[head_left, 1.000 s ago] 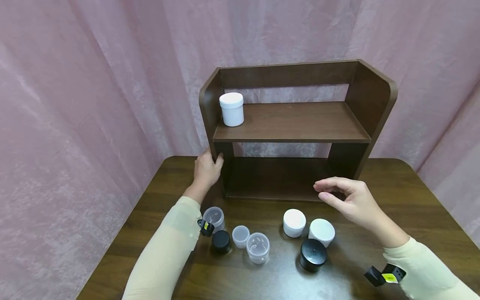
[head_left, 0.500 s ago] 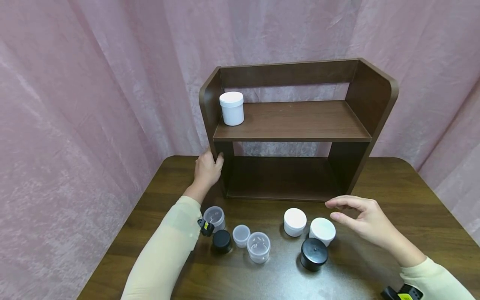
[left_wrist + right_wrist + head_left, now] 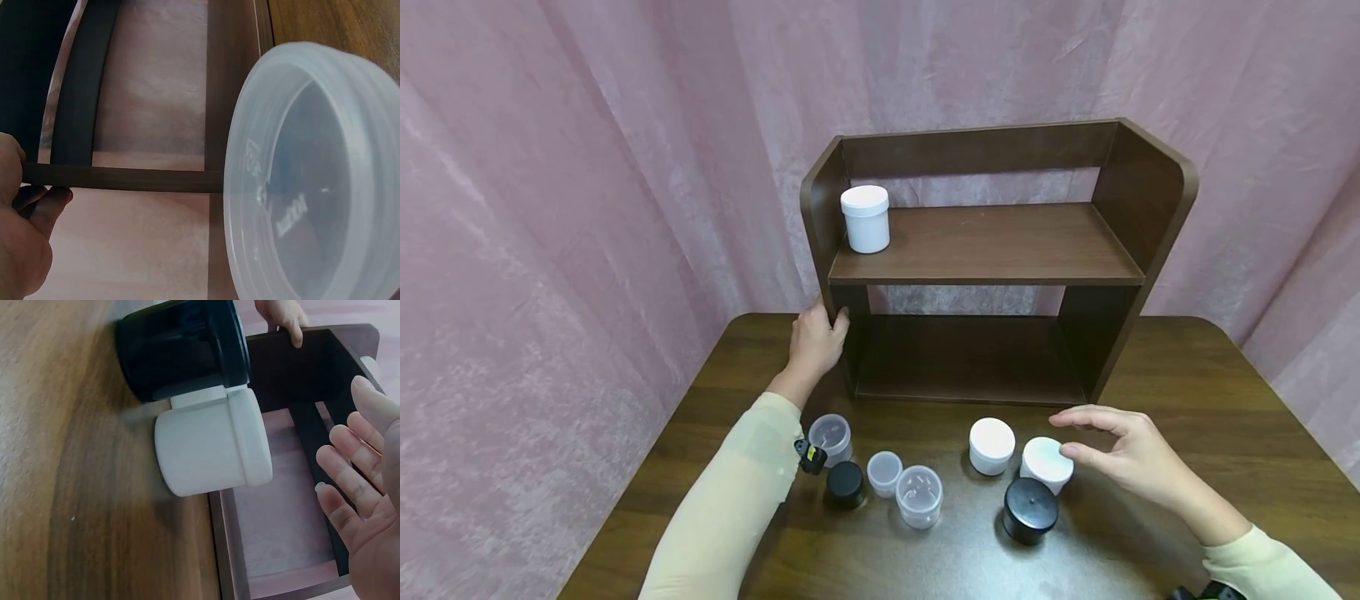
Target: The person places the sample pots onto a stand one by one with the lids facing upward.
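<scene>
My left hand [image 3: 816,342] grips the left side panel of a dark brown two-tier shelf [image 3: 1000,242]; its fingers and thumb lie on either side of the panel's edge [image 3: 125,178] in the left wrist view. My right hand [image 3: 1131,454] is above the table with fingers slightly bent and thumb apart, holding nothing. Its thumb tip is right by a white lidded jar [image 3: 1047,460]; I cannot tell if they touch. Beside that jar are another white jar [image 3: 992,446] and a black jar [image 3: 1030,510]. In the right wrist view, the palm [image 3: 381,544] faces the camera.
A taller white jar [image 3: 867,221] stands at the upper tier's left end. By my left forearm are a small black jar [image 3: 846,483] and clear plastic jars [image 3: 919,497], one close to the wrist camera [image 3: 300,169]. A pink curtain [image 3: 625,167] hangs behind the table.
My right hand has moved down and to the right, from before the shelf's lower right corner to beside the white jar. The left hand keeps its grip on the shelf.
</scene>
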Action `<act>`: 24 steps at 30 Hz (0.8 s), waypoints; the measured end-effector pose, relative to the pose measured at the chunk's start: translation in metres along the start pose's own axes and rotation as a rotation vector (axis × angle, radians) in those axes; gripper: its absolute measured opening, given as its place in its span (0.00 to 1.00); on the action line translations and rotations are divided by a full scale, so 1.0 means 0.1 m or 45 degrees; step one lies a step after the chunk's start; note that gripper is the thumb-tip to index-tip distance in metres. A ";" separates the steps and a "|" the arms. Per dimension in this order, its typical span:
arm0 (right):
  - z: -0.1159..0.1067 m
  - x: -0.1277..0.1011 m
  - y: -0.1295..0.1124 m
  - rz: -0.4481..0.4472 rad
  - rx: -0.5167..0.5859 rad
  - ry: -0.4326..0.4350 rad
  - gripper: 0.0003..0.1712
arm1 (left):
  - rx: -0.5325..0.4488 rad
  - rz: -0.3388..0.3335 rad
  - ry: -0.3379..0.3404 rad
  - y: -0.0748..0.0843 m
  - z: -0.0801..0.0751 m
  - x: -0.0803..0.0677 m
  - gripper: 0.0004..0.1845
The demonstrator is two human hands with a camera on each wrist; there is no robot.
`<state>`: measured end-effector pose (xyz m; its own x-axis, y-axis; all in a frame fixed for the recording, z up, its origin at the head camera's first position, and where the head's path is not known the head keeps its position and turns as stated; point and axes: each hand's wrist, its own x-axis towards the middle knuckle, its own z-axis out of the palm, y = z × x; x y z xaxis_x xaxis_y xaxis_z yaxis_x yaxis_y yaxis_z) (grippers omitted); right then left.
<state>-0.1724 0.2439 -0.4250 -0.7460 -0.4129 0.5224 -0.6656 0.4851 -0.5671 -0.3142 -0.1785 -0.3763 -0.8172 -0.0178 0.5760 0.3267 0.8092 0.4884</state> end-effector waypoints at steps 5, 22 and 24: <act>0.01 -0.04 0.03 -0.046 -0.009 0.012 0.24 | -0.003 -0.027 -0.028 0.03 -0.01 0.01 0.13; 0.12 -0.15 0.24 -0.023 0.054 -0.088 0.26 | -0.004 -0.048 -0.026 0.03 -0.03 -0.01 0.14; 0.14 -0.17 0.27 -0.023 0.063 -0.106 0.26 | -0.012 -0.041 -0.024 0.01 -0.03 -0.01 0.14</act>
<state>-0.1784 0.2533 -0.4579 -0.7314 -0.4853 0.4792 -0.6778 0.4391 -0.5897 -0.3116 -0.1789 -0.3746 -0.8361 -0.0330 0.5476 0.3041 0.8029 0.5127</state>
